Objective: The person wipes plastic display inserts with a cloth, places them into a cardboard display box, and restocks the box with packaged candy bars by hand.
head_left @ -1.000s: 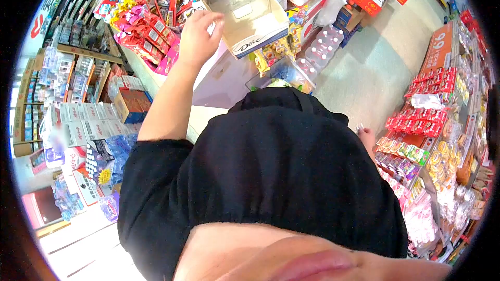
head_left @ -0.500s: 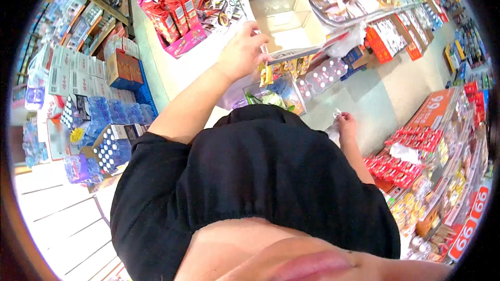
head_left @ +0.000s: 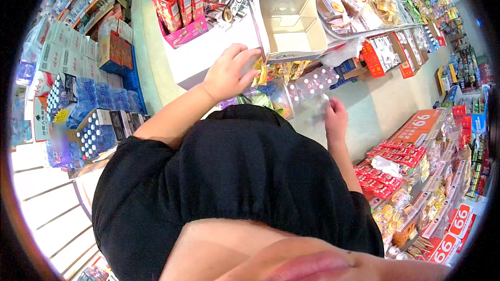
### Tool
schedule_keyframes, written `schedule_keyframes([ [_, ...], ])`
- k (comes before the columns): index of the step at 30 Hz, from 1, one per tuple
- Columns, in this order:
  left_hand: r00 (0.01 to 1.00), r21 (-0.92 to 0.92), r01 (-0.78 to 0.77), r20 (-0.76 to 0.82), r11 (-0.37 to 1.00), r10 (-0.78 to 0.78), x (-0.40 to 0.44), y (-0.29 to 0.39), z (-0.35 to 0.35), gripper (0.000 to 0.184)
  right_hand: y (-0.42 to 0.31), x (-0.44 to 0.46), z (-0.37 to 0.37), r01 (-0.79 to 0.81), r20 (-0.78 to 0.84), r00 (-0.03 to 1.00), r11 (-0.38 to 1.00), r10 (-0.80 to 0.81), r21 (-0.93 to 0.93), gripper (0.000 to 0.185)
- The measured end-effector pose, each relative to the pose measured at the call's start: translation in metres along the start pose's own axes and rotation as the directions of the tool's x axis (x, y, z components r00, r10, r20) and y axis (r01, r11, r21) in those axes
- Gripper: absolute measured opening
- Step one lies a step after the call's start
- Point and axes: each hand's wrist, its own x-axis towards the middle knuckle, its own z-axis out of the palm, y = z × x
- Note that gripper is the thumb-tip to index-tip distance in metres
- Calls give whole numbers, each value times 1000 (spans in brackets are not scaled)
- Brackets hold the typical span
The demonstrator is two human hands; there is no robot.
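Observation:
My left hand (head_left: pixel 229 72) is over the corner of a white surface (head_left: pixel 195 65), its fingers bent and apart, with nothing clearly between them. Just right of its fingertips stands an open, cream-coloured display box (head_left: pixel 294 34), mostly empty, with clear plastic dividers at its back. Yellow packets (head_left: pixel 276 70) hang below the box, close to my fingers. My right hand (head_left: pixel 336 117) is lower and to the right, above the floor, thumb and fingers closed on a small white item (head_left: pixel 325 98) that is too blurred to name.
Red snack bags (head_left: pixel 182 8) in a pink tray and loose bars (head_left: pixel 229 5) lie at the upper left. A clear tray of packaged cakes (head_left: pixel 354 0) stands right of the box. Bottle packs (head_left: pixel 101 96) are stacked at left; a snack shelf (head_left: pixel 396 161) stands at right.
The view has shifted, so the display box appears further right. My left hand has come away from the box's edge, fingers opening. My right hand has risen into fuller view, still with the white item.

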Motion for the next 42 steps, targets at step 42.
schedule_keyframes([
  [42, 995, 265, -59, 95, 962, 34, -42, -119, -51, 49, -284, 96, 267, 345, 111, 933, 938, -342, -13, 79],
])
